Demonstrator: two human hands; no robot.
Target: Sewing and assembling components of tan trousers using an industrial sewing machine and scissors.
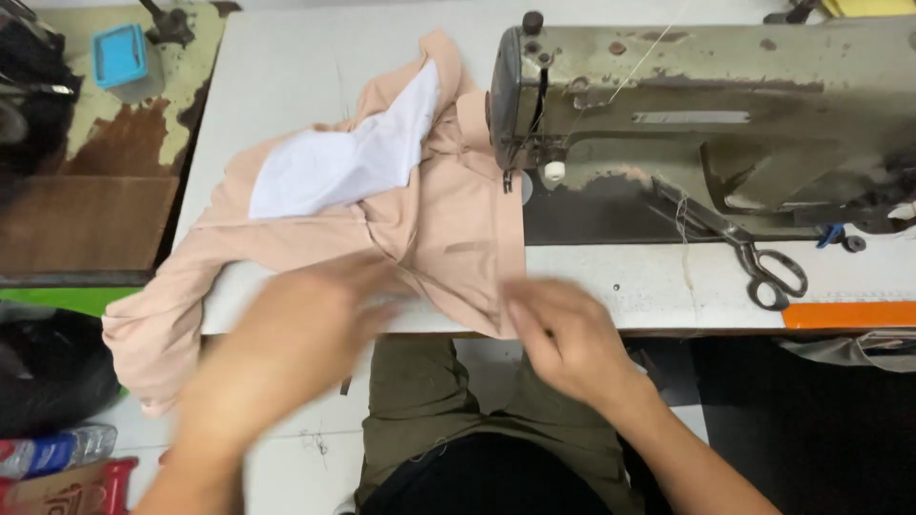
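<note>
Both hands, left hand (296,329) blurred flat and right hand (563,334) pinching the edge, arrange a peach garment (448,229) mid-frame, not yet under the sewing machine (706,124) needle.

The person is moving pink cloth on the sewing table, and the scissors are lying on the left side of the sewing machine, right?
Not quite. The scissors lie on the right part of the table, in front of the sewing machine, not on its left. The head view shows this. The rest is right: both the left hand and right hand are on the pink cloth on the sewing table.
</note>
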